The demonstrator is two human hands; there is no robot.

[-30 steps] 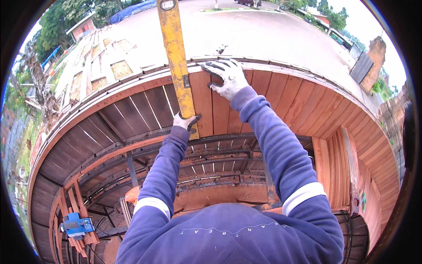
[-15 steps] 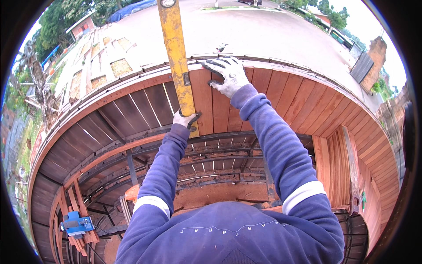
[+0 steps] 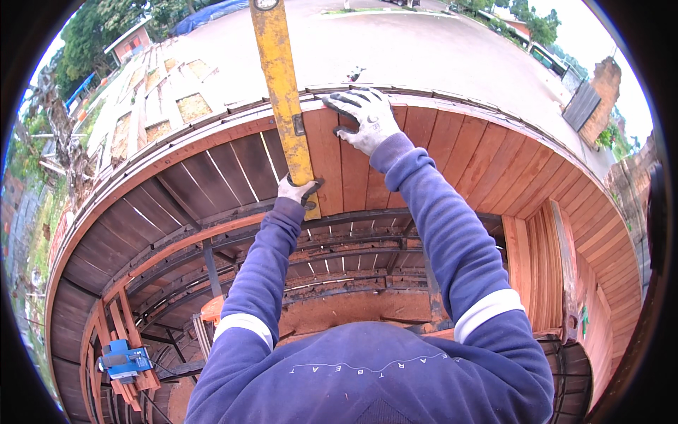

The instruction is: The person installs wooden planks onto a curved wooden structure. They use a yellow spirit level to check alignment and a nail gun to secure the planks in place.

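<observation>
A long yellow spirit level (image 3: 282, 92) stands on edge against the reddish wooden planks (image 3: 424, 152) of a curved wall. My left hand (image 3: 296, 189), in a white glove, grips the level's lower end. My right hand (image 3: 364, 119), gloved in white and grey, lies flat with spread fingers on the upper edge of the planks, just right of the level. Both arms wear blue sleeves with white bands.
Darker planks (image 3: 176, 191) continue to the left. Below is a dark metal frame (image 3: 339, 247) with cross bars. A blue power tool (image 3: 123, 360) rests at the lower left. A paved road (image 3: 424, 49) lies beyond the wall, with stacked timber (image 3: 169, 99) at the upper left.
Nothing has visibly moved; both hands keep their places on the level and the planks.
</observation>
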